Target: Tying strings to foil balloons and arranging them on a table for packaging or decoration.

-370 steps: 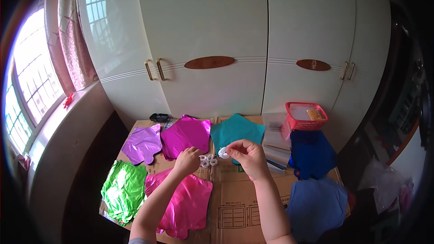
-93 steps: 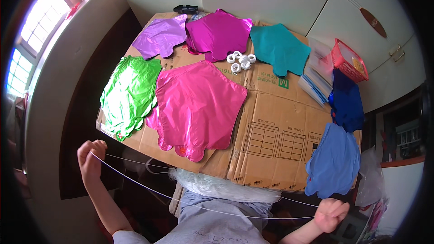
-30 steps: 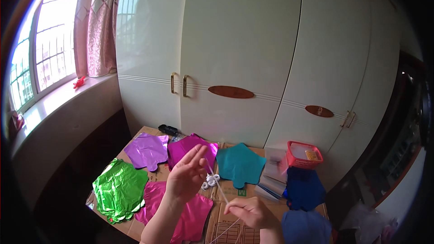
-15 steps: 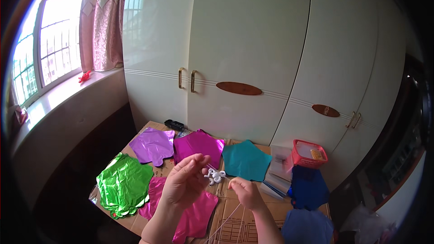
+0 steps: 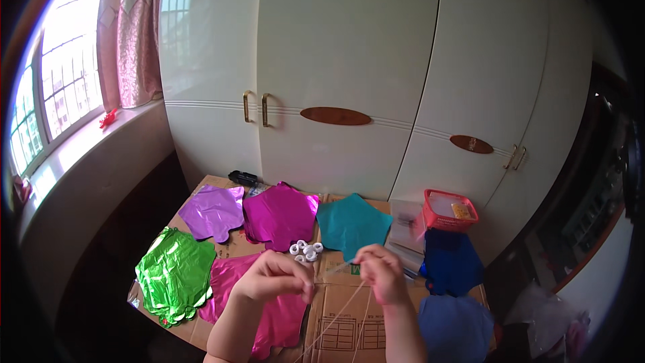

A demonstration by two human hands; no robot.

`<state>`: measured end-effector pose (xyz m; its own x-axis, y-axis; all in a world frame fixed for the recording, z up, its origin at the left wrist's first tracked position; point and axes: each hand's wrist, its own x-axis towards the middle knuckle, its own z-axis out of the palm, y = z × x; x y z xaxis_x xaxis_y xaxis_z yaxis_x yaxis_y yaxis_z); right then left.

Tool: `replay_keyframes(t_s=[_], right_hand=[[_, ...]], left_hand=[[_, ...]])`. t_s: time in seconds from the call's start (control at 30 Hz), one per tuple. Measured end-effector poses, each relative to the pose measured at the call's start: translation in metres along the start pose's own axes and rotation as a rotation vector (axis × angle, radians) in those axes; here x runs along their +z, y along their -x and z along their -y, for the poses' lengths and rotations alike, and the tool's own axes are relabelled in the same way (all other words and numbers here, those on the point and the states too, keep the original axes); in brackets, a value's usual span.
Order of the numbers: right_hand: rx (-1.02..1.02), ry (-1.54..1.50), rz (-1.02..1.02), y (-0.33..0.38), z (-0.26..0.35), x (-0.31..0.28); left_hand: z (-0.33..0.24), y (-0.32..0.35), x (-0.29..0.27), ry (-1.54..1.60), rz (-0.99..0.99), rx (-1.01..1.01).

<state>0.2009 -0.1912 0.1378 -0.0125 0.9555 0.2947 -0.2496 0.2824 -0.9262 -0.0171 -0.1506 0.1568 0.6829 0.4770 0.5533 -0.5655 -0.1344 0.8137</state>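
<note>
My right hand (image 5: 381, 274) is closed in a pinch on a thin pale string (image 5: 342, 310), whose strands trail down to the lower edge. A short stretch of it runs from those fingers toward my left hand (image 5: 279, 279). The left fingertips are pinched together, seemingly on the string; the exact grip is hard to see. Just beyond the hands, a cluster of small white rings (image 5: 310, 254) lies on the cardboard (image 5: 329, 296). Under my left forearm is a shiny pink foil sheet (image 5: 285, 316); a teal foil sheet (image 5: 353, 223) lies beyond my right hand.
Green (image 5: 175, 275), lilac (image 5: 213, 212) and magenta (image 5: 281, 215) foil sheets lie at the left and back. A red plastic basket (image 5: 449, 222), dark blue foil (image 5: 453, 262) and a paler blue sheet (image 5: 455, 329) sit at the right. A white wardrobe (image 5: 342, 154) stands behind.
The view has shifted slightly right and down. My left hand has lowered and turned, fingertips now pinched downward; my right hand has risen a little, still gripping the string.
</note>
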Motion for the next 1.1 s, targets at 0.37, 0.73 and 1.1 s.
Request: replay_keyframes(t_s=[0.37, 0.73, 1.1], right_hand=[[0.077, -0.175, 0.169, 0.003, -0.010, 0.004], [-0.009, 0.212, 0.433, 0.021, -0.014, 0.034], [0.339, -0.115, 0.579, 0.106, -0.049, 0.091]], left_hand=[[0.008, -0.001, 0.002, -0.066, -0.095, 0.018], [-0.033, 0.024, 0.009, -0.349, 0.020, -0.232], [-0.066, 0.154, 0.028, -0.920, -0.119, -0.305]])
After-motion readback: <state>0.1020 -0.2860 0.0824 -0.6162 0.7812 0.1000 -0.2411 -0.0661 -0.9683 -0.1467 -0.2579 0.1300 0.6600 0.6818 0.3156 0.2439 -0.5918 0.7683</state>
